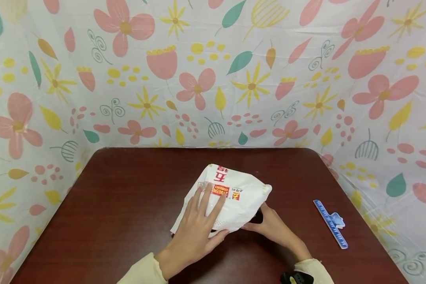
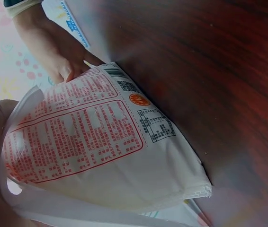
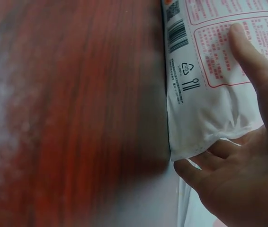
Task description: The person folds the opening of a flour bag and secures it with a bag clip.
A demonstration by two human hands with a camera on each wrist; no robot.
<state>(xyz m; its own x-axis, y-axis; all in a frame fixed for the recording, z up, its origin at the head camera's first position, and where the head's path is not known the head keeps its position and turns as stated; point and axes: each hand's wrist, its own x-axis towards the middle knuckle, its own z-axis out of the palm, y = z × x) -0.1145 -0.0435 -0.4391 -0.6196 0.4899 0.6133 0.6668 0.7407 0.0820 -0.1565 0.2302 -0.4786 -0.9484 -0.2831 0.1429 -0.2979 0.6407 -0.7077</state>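
Slanting logo-up bag (image 1: 248, 181), long axis unclear, left fingers (image 1: 204, 200) spread, right fingers (image 3: 194, 177) gripping edge

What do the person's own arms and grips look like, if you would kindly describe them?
The left grip and right grip are ungloved. The left sleeve and right sleeve are long and plain pale cream. Beside the right one sits a black device with a small yellowish mark; its exact type is unclear.

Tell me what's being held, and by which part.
The white bag, by its right end, in the right hand; the left hand lies spread on top.
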